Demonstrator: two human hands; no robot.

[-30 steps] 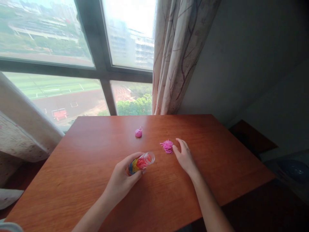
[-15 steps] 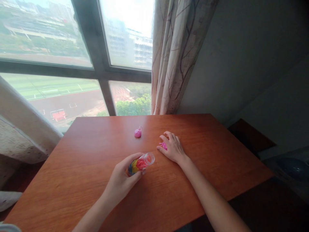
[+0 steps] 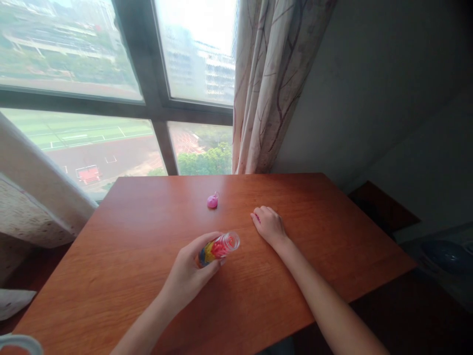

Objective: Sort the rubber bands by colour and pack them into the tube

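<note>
My left hand [image 3: 190, 264] is wrapped round a small clear glass bottle [image 3: 218, 248], tilted with its uncapped mouth toward the right. Blue, yellow and red layers of small pieces show inside the bottle. On the tabletop to the right, my right hand [image 3: 269, 226] is closed over a little heap of small pink pieces [image 3: 257, 218]; only a bit of pink shows between thumb and fingers. Farther back lies a rounded pink object [image 3: 212, 201] with a thin loop on top, touched by neither hand.
The brown wooden table [image 3: 148, 227] stands against a large window [image 3: 155, 108] with a patterned curtain [image 3: 254, 98] on the right. A pale round rim [image 3: 22, 340] shows at the lower left corner. A dark wall is at the right.
The fingers of my right hand have drawn together over the pink pieces, which lay more in the open before. My left hand keeps the bottle almost in the same place.
</note>
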